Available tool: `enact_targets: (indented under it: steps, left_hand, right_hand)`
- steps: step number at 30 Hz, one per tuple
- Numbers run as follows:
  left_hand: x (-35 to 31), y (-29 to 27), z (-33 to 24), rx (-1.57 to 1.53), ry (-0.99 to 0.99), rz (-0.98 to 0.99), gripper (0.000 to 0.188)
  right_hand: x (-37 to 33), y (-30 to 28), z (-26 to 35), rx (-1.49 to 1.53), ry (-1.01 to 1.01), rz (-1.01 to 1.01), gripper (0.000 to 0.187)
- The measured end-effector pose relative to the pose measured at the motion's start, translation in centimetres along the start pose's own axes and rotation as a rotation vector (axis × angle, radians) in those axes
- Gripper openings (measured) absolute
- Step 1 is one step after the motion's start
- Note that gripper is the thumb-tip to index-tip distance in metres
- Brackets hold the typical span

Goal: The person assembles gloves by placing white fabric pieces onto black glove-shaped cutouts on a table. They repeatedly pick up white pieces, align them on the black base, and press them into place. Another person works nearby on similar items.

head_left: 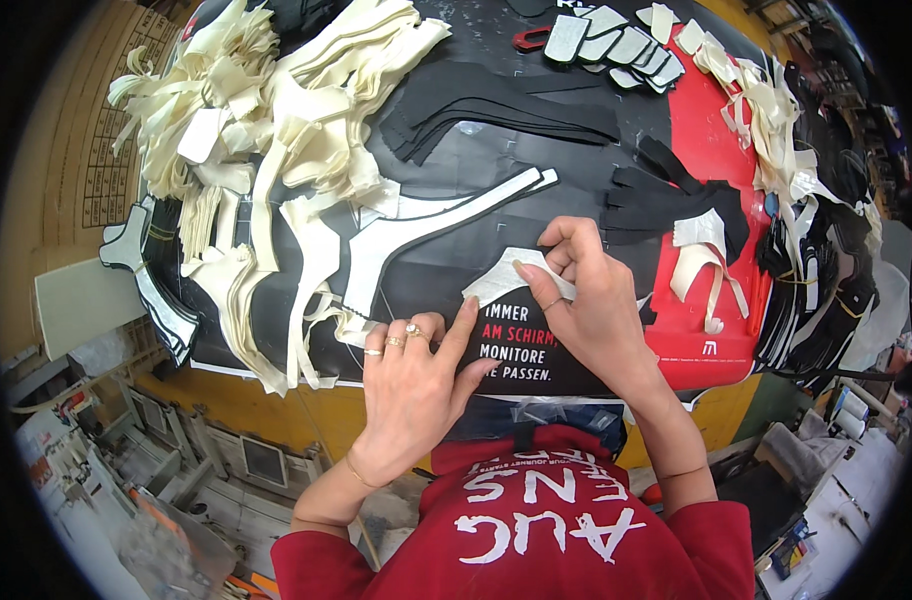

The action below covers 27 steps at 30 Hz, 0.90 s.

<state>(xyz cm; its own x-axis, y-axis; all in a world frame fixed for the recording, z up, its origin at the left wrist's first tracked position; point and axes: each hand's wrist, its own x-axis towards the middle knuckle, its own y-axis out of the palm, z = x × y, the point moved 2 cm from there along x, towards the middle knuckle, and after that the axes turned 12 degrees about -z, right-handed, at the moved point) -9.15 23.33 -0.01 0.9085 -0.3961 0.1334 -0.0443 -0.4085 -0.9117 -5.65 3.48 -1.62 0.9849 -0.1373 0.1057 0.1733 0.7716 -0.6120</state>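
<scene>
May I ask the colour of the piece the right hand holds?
The piece is whitish; head view.

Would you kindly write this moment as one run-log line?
Left hand: touching left end of pale fabric piece | Right hand: thumb on same piece | Nearby: white Y-shaped cutout, black fabric strips, cream fabric stack

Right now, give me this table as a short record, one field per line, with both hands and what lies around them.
Left hand: index fingertip at the left end of the small white piece
Right hand: pinching that piece's right part
Beyond left hand: forked white piece
Far left: cream cloth
Far middle: black cloth strips
</scene>
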Motion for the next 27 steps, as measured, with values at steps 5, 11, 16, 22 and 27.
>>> enact_targets:
  steps: [5, 11, 16, 22, 27]
  left_hand:
    - [1.0, -0.4, -0.7, -0.009, 0.043, -0.118, 0.054]
    - [2.6, 2.6, -2.3, -0.201, 0.106, 0.027, 0.087]
    - [2.5, 3.8, -1.8, -0.117, 0.142, 0.14, 0.099]
    - [2.5, 3.8, -1.8, -0.118, 0.128, 0.163, 0.101]
    - [2.6, 3.7, -2.1, -0.078, 0.149, 0.185, 0.099]
  right_hand:
    - [-0.2, 0.2, 0.2, -0.054, -0.024, -0.006, 0.03]
    - [-0.3, 0.2, 0.5, -0.082, -0.029, -0.01, 0.03]
    - [-1.2, -1.4, 1.3, -0.247, 0.079, -0.02, 0.031]
    - [-3.5, -5.2, 0.2, -0.317, 0.215, -0.086, 0.02]
    - [-4.8, -5.9, -1.1, -0.164, 0.246, -0.127, 0.02]
